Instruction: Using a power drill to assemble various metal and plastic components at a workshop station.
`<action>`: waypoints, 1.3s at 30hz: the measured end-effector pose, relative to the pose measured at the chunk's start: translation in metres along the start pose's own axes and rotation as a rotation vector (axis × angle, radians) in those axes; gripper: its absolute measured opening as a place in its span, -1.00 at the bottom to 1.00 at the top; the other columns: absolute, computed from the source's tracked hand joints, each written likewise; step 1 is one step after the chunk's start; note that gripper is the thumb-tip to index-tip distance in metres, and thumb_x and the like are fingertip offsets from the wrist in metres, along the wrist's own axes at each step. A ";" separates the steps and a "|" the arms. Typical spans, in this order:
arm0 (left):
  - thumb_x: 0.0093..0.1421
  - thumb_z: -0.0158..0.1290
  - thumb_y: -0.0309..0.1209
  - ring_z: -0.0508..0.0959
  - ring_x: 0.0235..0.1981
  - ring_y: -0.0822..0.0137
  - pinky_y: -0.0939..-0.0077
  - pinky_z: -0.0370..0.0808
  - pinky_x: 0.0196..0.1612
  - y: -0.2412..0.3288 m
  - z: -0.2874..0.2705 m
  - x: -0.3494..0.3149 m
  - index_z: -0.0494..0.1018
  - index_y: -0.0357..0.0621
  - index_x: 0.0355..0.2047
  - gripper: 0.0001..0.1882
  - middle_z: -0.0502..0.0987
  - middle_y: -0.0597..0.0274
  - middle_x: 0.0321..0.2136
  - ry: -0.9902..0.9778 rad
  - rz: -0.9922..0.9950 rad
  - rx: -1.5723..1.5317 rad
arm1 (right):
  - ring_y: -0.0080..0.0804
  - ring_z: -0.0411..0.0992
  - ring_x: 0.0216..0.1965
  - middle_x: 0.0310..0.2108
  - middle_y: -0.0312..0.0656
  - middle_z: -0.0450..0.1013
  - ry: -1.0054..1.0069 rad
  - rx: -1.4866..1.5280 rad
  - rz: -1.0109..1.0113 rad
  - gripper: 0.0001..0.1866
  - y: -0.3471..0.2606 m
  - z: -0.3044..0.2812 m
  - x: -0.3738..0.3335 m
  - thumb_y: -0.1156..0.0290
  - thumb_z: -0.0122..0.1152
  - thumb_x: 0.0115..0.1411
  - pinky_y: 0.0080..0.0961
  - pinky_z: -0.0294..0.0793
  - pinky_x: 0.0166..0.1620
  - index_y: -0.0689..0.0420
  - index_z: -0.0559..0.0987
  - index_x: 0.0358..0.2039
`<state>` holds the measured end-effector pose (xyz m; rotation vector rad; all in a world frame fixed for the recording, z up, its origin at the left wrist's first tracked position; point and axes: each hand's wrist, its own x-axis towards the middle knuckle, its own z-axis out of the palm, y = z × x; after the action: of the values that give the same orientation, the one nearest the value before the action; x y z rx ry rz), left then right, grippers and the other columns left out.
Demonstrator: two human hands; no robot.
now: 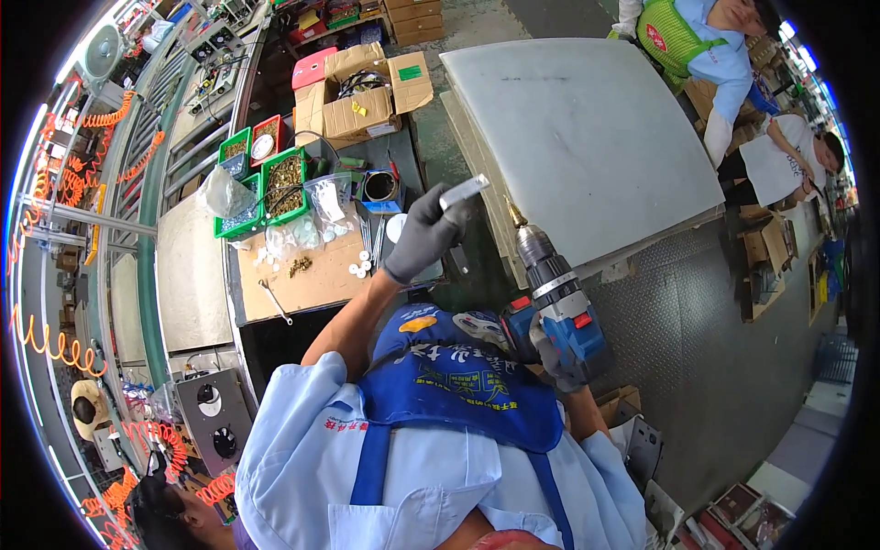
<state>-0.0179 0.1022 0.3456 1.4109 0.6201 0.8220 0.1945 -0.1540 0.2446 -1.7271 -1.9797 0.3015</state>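
My left hand [423, 240], in a dark grey glove, is closed on a small silver-white rectangular piece [465, 192], which sticks out past the fingers. A narrow light strip shows below that hand; whether it belongs to the same piece I cannot tell. In my right hand [548, 353], also gloved, is a blue and black cordless drill [566, 316]. Its chuck points away from me and carries a gold-coloured bit [515, 212]. The bit's tip is apart from the silver piece, a little to its right.
A workbench [284, 275] at left holds green bins of small metal parts [284, 183], a wrench [275, 302] and white discs. Behind stands an open cardboard box [353, 105]. Pale stacked panels [596, 147] lie ahead right; a person in a green apron [674, 41] stands beyond.
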 end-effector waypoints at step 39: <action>-0.06 0.13 -0.43 0.28 -0.76 0.11 0.22 0.18 -0.67 -0.016 -0.007 -0.018 0.27 -0.14 -0.65 -0.77 0.22 0.17 -0.75 -0.441 0.698 0.747 | -0.33 0.48 -0.11 -0.15 -0.28 0.50 -0.254 0.743 0.384 -0.58 -0.033 -0.097 -0.005 0.29 0.35 0.07 -0.37 0.50 -0.01 -0.01 0.50 -0.04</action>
<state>-0.0324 0.0926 0.3276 2.4846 0.0527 0.7918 0.2147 -0.1790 0.3416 -1.5779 -1.3800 1.2612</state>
